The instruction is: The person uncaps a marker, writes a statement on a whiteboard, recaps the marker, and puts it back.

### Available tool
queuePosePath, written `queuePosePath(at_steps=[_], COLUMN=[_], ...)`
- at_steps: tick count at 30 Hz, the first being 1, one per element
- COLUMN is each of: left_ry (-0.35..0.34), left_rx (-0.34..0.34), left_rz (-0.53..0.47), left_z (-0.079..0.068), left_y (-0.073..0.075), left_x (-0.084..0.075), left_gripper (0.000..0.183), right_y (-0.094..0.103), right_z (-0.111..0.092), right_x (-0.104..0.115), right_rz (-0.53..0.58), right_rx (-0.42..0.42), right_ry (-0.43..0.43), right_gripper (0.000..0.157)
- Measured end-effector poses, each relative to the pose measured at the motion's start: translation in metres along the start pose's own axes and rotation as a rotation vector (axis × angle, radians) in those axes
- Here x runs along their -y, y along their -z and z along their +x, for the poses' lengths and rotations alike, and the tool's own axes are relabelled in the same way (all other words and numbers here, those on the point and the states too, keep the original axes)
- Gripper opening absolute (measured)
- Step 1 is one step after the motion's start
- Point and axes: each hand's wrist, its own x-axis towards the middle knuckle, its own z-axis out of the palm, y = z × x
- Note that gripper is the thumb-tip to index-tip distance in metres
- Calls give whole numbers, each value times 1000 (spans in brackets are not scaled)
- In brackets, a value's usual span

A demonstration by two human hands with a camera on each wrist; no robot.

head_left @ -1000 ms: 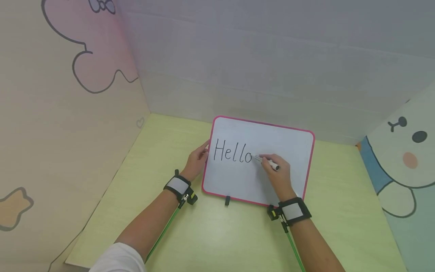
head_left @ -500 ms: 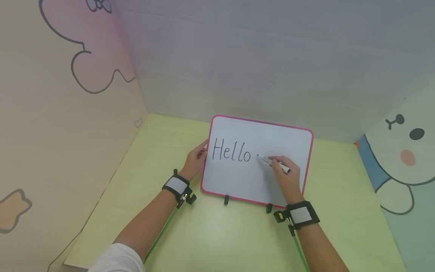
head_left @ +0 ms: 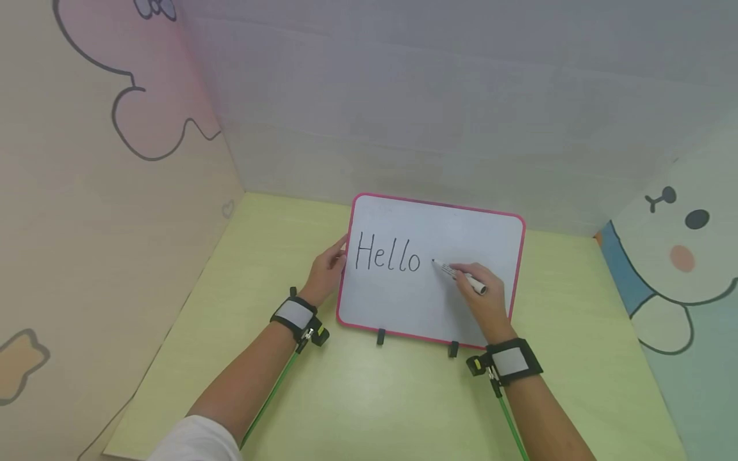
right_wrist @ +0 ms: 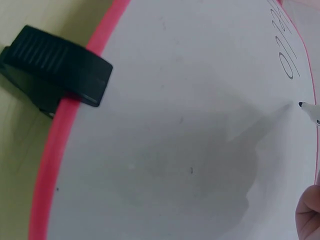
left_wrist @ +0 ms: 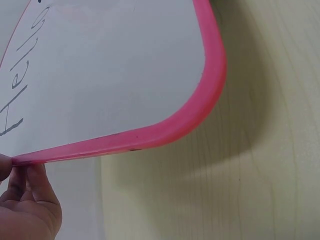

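A whiteboard [head_left: 398, 301] with a pink rim leans tilted on the table, the word "Hello" [head_left: 387, 253] handwritten in black on its left half. My left hand [head_left: 324, 276] grips the board's left rim, and in the left wrist view the rim passes between the thumb and the fingers [left_wrist: 37, 187]. Pinched in my right hand [head_left: 485, 298] is a white marker [head_left: 475, 285] with a black tip, pointing at the white surface just right of the "o". In the right wrist view the marker tip [right_wrist: 301, 105] looks slightly apart from its shadow.
Two black clips [head_left: 380, 337] sit on the board's lower rim; one clip [right_wrist: 65, 65] is large in the right wrist view. The pale table [head_left: 346, 403] meets a grey back wall [head_left: 432, 128] and side walls with cartoon drawings.
My right hand has moved the marker from the "o" to a spot right of it, then barely shifted. The left hand keeps its place on the rim. The head view has shifted slightly.
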Motion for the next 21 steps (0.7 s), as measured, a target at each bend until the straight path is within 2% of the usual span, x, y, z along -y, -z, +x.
queuePosePath(at_steps=[16, 21], left_ry=[-9, -4], left_rx=[9, 11], left_rz=[4, -4], left_z=[0, 0], left_y=[-1, -1], left_x=[3, 6], left_gripper=[49, 49], right_y=[-3, -3], right_z=[0, -1], right_x=[-7, -5], right_rz=[-47, -58], right_rx=[8, 13], right_ry=[-12, -43], right_gripper=[19, 18])
